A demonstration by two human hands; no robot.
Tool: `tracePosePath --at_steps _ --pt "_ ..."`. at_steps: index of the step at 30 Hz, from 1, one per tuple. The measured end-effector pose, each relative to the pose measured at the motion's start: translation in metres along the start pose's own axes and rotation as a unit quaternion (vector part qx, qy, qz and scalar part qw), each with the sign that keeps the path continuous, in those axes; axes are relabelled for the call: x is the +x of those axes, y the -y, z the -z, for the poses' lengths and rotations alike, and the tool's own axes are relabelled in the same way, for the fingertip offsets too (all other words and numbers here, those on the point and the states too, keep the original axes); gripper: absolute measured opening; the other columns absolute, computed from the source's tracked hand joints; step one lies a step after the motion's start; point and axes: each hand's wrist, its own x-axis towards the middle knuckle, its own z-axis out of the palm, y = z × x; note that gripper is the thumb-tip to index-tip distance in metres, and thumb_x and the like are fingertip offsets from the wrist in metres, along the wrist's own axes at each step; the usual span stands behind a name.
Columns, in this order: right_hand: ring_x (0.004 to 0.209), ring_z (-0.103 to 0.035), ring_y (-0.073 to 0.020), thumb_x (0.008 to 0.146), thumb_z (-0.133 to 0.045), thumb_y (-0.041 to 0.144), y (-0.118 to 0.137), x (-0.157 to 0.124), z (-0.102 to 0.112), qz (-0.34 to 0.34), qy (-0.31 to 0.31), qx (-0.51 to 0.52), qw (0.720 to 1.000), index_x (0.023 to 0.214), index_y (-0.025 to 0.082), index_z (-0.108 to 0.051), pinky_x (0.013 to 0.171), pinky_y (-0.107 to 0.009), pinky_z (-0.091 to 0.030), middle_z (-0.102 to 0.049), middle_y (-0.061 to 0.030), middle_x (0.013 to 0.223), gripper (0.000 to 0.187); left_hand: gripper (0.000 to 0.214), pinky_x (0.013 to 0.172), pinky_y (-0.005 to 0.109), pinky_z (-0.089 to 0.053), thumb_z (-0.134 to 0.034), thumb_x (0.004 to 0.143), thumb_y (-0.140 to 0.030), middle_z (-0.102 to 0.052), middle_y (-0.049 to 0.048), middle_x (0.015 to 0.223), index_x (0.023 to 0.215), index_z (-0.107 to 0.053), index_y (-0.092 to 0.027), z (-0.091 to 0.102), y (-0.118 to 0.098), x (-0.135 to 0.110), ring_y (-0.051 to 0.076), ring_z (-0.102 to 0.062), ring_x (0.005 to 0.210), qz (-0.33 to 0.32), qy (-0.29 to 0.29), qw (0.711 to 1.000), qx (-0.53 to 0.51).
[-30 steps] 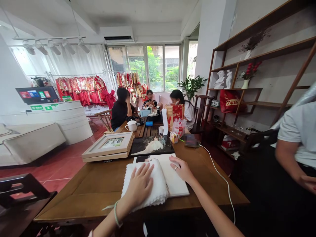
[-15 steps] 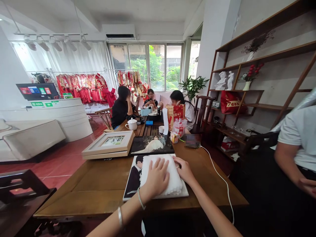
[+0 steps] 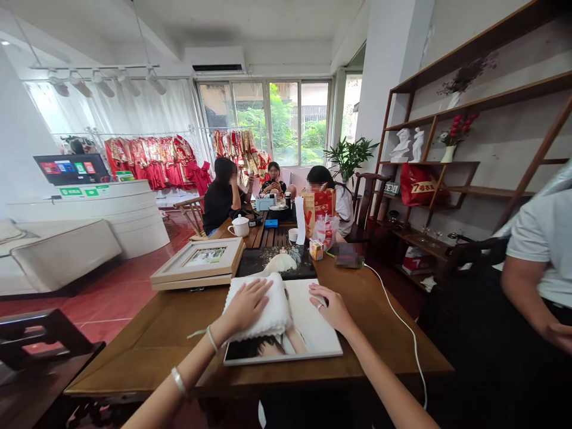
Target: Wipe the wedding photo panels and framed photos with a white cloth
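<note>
My left hand (image 3: 245,307) lies flat, palm down, on a folded white cloth (image 3: 276,316) with a scalloped edge. The cloth covers the left part of a photo panel (image 3: 319,339) on the wooden table, hiding much of its picture; dark hair and an arm show below it. On the panel's upper right, my right hand (image 3: 331,307) rests with its fingers loosely bent and apart, a ring on one finger. Just behind lies a dark photo panel (image 3: 299,268) showing a figure in a white gown.
Stacked light-wood picture frames (image 3: 196,262) sit at left. Beyond are a lidded white mug (image 3: 240,226), a paper bag (image 3: 319,208) and a small box (image 3: 316,250). A white cable (image 3: 402,322) runs down the table's right side. Several people sit around the far end; another person (image 3: 531,256) is at right.
My left hand has slid the cloth leftward across the photo panel, uncovering its right part. My right hand stays near the panel's right edge, its fingers now resting more on the surface.
</note>
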Motion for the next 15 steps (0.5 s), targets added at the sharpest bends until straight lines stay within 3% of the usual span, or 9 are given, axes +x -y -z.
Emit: tracePosePath --at_steps 3,7,11,15 --pt "0.107 -0.063 -0.0244 0.073 -0.061 0.021 -0.001 0.000 0.000 0.000 -0.002 0.004 1.000 0.087 0.019 -0.073 0.097 -0.042 -0.047 -0.071 -0.0110 0.106 0.018 0.046 0.110 0.047 -0.025 -0.032 0.094 -0.031 -0.041 0.0058 0.143 0.139 -0.038 -0.022 0.001 0.021 0.019 0.023 -0.033 0.134 -0.027 -0.014 0.999 -0.007" --pt "0.107 -0.063 -0.0242 0.073 -0.060 0.019 0.000 0.000 0.001 -0.001 0.000 -0.002 1.000 0.089 0.019 -0.073 0.099 -0.043 -0.046 -0.070 -0.0113 0.109 0.021 0.046 0.110 0.045 -0.026 -0.032 0.094 -0.032 -0.042 0.0052 0.143 0.138 -0.039 -0.021 -0.002 0.027 0.023 0.022 -0.034 0.133 -0.030 -0.026 0.999 -0.012" --pt "0.108 -0.063 -0.0243 0.073 -0.059 0.018 0.001 0.000 -0.001 -0.005 -0.010 -0.004 1.000 0.089 0.019 -0.073 0.099 -0.044 -0.046 -0.071 -0.0109 0.107 0.021 0.046 0.110 0.049 -0.024 -0.032 0.094 -0.034 -0.041 0.0039 0.143 0.139 -0.038 -0.025 -0.006 0.021 0.003 0.023 -0.033 0.134 -0.028 -0.043 0.998 -0.026" --pt "0.107 -0.063 -0.0246 0.073 -0.059 0.017 0.003 -0.001 -0.003 -0.011 -0.019 -0.004 1.000 0.087 0.019 -0.073 0.098 -0.044 -0.047 -0.071 -0.0112 0.106 0.020 0.046 0.110 0.052 -0.026 -0.032 0.095 -0.036 -0.041 0.0026 0.143 0.139 -0.036 -0.028 -0.007 0.002 -0.036 0.024 -0.033 0.134 -0.027 -0.057 0.998 -0.026"
